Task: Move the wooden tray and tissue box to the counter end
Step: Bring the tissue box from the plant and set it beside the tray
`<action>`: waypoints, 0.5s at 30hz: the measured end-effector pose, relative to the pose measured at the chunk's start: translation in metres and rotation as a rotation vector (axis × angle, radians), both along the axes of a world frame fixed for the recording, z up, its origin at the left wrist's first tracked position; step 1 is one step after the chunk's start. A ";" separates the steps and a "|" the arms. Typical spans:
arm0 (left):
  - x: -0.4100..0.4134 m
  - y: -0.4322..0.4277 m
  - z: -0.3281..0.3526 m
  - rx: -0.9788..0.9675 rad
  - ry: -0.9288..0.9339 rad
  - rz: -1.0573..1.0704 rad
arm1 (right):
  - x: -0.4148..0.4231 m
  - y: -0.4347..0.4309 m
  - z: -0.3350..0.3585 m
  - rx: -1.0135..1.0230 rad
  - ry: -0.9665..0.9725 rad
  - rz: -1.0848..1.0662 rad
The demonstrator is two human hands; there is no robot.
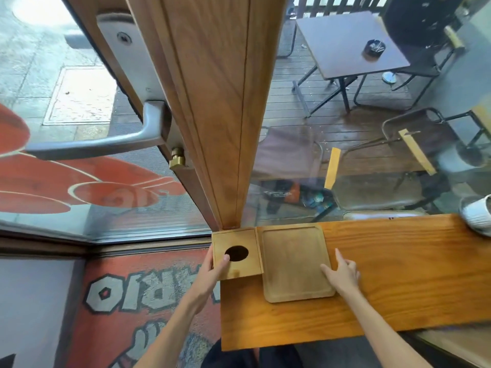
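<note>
A square wooden tissue box (245,265) with a dark round hole in its lid stands at the far left end of the wooden counter (398,274), against the door frame. My left hand (214,273) grips its left side, thumb on the lid near the hole. Right beside the box lies a flat wooden tray (295,258) with a raised rim. My right hand (342,276) rests on the tray's right edge, fingers spread, thumb on the tray surface.
A wooden door post (225,115) rises behind the box, with a metal door handle (106,139) to its left. A white ribbed pot (478,215) sits at the counter's far right. Glass behind the counter shows outdoor tables and chairs.
</note>
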State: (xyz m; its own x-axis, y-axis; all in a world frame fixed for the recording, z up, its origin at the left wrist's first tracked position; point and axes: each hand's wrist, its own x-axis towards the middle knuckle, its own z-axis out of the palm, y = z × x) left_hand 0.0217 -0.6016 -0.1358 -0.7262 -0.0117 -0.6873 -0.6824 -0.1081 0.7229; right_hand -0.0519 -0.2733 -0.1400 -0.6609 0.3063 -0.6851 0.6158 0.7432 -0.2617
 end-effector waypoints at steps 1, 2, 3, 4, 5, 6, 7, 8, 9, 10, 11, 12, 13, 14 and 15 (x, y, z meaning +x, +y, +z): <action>-0.001 0.003 0.002 -0.002 0.003 -0.002 | 0.002 0.001 -0.004 0.010 -0.014 0.022; -0.002 0.005 0.003 -0.002 0.004 0.003 | 0.003 0.001 -0.007 0.029 -0.019 0.037; -0.004 0.007 0.004 -0.004 0.005 0.002 | 0.005 0.001 -0.009 0.052 -0.021 0.043; -0.005 0.008 0.003 -0.002 0.003 0.007 | 0.006 0.000 -0.010 0.069 -0.023 0.044; -0.005 0.009 0.002 -0.011 0.003 0.007 | 0.007 -0.001 -0.011 0.079 -0.022 0.041; -0.004 0.009 0.000 -0.013 0.009 0.010 | 0.008 -0.001 -0.012 0.086 -0.019 0.040; -0.004 0.009 0.000 -0.018 0.007 0.010 | 0.009 -0.002 -0.012 0.091 -0.013 0.041; -0.004 0.009 0.000 -0.019 0.003 0.012 | 0.010 -0.002 -0.012 0.096 -0.006 0.041; -0.004 0.011 0.002 -0.028 0.005 0.009 | 0.011 -0.003 -0.013 0.102 0.003 0.040; -0.004 0.012 0.003 -0.032 0.010 0.010 | 0.011 -0.002 -0.015 0.107 0.011 0.040; -0.004 0.014 0.004 -0.036 0.018 0.014 | 0.011 -0.002 -0.016 0.111 0.017 0.040; -0.004 0.014 0.004 -0.035 0.024 0.024 | 0.012 -0.002 -0.017 0.113 0.021 0.039; -0.005 0.015 0.005 -0.040 0.028 0.022 | 0.012 -0.002 -0.018 0.115 0.023 0.038; -0.006 0.014 0.004 -0.036 0.025 0.020 | 0.012 -0.002 -0.019 0.116 0.024 0.036; -0.006 0.014 0.003 -0.029 0.021 0.013 | 0.012 -0.001 -0.019 0.117 0.026 0.033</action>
